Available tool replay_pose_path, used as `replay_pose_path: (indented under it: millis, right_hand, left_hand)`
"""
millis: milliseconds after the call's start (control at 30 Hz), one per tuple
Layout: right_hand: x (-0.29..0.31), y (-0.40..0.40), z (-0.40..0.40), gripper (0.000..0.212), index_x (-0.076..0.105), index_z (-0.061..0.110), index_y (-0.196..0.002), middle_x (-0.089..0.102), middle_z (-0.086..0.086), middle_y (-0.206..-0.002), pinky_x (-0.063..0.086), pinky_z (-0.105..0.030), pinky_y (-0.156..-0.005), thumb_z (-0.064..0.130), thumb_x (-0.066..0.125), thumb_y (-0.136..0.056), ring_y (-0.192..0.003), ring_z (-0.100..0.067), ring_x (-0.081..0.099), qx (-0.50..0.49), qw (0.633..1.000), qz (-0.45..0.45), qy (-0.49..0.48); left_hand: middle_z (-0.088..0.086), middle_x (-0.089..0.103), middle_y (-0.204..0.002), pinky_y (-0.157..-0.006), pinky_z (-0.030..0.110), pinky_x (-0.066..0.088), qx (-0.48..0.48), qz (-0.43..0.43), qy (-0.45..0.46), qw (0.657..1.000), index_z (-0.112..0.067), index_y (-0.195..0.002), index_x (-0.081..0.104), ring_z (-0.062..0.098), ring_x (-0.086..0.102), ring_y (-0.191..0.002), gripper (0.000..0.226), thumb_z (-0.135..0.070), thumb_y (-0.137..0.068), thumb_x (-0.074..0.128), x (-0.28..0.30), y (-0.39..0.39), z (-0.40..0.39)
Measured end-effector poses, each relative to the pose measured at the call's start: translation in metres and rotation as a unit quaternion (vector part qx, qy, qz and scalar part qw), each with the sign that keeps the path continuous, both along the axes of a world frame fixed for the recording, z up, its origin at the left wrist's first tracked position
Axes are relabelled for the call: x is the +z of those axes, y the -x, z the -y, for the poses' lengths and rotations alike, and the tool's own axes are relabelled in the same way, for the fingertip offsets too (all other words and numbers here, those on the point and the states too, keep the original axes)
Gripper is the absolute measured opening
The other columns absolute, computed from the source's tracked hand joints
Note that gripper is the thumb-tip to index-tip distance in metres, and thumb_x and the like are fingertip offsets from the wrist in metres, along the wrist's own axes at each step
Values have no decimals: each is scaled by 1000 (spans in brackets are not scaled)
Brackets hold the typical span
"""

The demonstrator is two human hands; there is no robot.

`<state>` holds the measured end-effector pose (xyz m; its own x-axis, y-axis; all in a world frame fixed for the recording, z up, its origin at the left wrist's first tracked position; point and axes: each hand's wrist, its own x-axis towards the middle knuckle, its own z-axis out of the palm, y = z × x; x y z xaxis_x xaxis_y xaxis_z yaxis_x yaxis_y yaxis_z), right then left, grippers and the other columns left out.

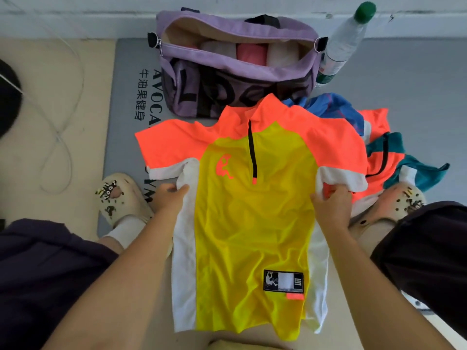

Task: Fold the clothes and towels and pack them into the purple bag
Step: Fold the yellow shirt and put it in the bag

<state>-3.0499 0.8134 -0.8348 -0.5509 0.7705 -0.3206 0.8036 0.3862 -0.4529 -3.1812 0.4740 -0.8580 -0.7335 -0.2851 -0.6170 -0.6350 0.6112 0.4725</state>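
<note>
A yellow, orange and white zip-neck shirt (250, 215) lies spread flat, front up, on the grey mat (126, 97). My left hand (170, 198) grips its white left side panel just under the sleeve. My right hand (331, 205) grips the white right side under the other sleeve. Beyond the collar stands the open purple bag (235, 72), with rolled pink and white items inside. A heap of blue, orange and teal clothes (379, 147) lies to the right of the shirt.
A clear plastic bottle with a green cap (346, 39) stands to the right of the bag by the wall. My feet in cream clogs (121, 200) flank the shirt. A white cable (58, 135) loops over the beige floor at left.
</note>
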Motion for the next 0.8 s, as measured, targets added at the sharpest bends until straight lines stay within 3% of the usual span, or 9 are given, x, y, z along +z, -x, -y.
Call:
replay_pose_path:
  millis: [67, 167, 267, 333, 433, 533, 600, 733, 800]
  right_hand:
    - [-1, 1, -5, 20, 56, -3, -81, 57, -24, -84, 37, -43, -66, 14, 65, -87, -82, -40, 54, 35, 999, 4, -11]
    - [-1, -2, -11, 33, 43, 4, -58, 44, -12, -58, 25, -37, -56, 8, 53, -89, -60, -31, 42, 48, 999, -20, 5]
    - [4, -1, -14, 31, 39, 8, -66, 40, -4, -62, 21, -36, -57, 15, 46, -95, -64, -22, 37, -35, 995, -72, 66]
    - [9, 2, -17, 33, 39, 13, -67, 40, -1, -63, 27, -34, -57, 24, 45, -98, -66, -19, 39, -58, 987, -77, 125]
    - [18, -1, -25, 37, 57, 5, -82, 52, -13, -74, 43, -33, -64, 39, 55, -95, -70, -26, 51, -12, 972, 40, 233]
    - [31, -11, -32, 42, 64, -3, -98, 64, -25, -92, 53, -44, -86, 36, 73, -84, -85, -38, 65, 16, 928, 146, 343]
    - [47, -11, -33, 40, 64, -5, -103, 66, -27, -103, 50, -50, -96, 30, 74, -85, -97, -41, 65, 25, 933, 116, 339]
    - [96, 6, -31, 31, 60, 5, -79, 56, -11, -76, 43, -32, -67, 34, 71, -86, -71, -22, 53, 4, 954, -17, 298]
    - [122, 14, -30, 24, 69, 4, -89, 62, -12, -82, 43, -31, -70, 29, 70, -88, -77, -21, 55, -3, 946, -98, 309]
  left_hand:
    - [2, 26, -49, -52, 30, 18, -7, 9, 4, 1000, -20, -54, 28, 20, 28, -47, 53, -32, -88, 67, -3, 4, 4]
    - [5, 36, -61, -57, 29, 26, 24, 24, -18, 999, -17, -66, 42, 21, 39, -61, 36, -33, -90, 64, -7, 10, 4]
    - [5, 54, -93, -78, 37, 47, 61, 24, -64, 996, -23, -102, 58, 24, 52, -90, 17, -38, -96, 54, -9, 15, 4]
    - [6, 55, -103, -88, 40, 47, 77, 26, -78, 994, -18, -122, 56, 26, 53, -98, 31, -38, -98, 49, -8, 13, 4]
    - [3, 50, -79, -63, 30, 38, 53, 48, -72, 995, -14, -91, 56, 23, 50, -77, 29, -42, -95, 54, -6, 3, 6]
    - [6, 60, -95, -84, 38, 51, 44, 84, -94, 991, -19, -106, 61, 26, 59, -87, 30, -45, -91, 62, 9, -3, 7]
    - [11, 62, -112, -97, 48, 50, 55, 74, -109, 990, -14, -123, 60, 34, 61, -104, 45, -45, -91, 64, 21, 0, 10]
    - [15, 62, -126, -101, 52, 47, 72, 8, -150, 986, -10, -126, 60, 35, 59, -114, 50, -45, -90, 65, 59, 10, 12]
    - [15, 64, -124, -102, 51, 47, 71, -23, -171, 982, -11, -121, 63, 33, 60, -115, 41, -40, -92, 64, 81, 17, 13]
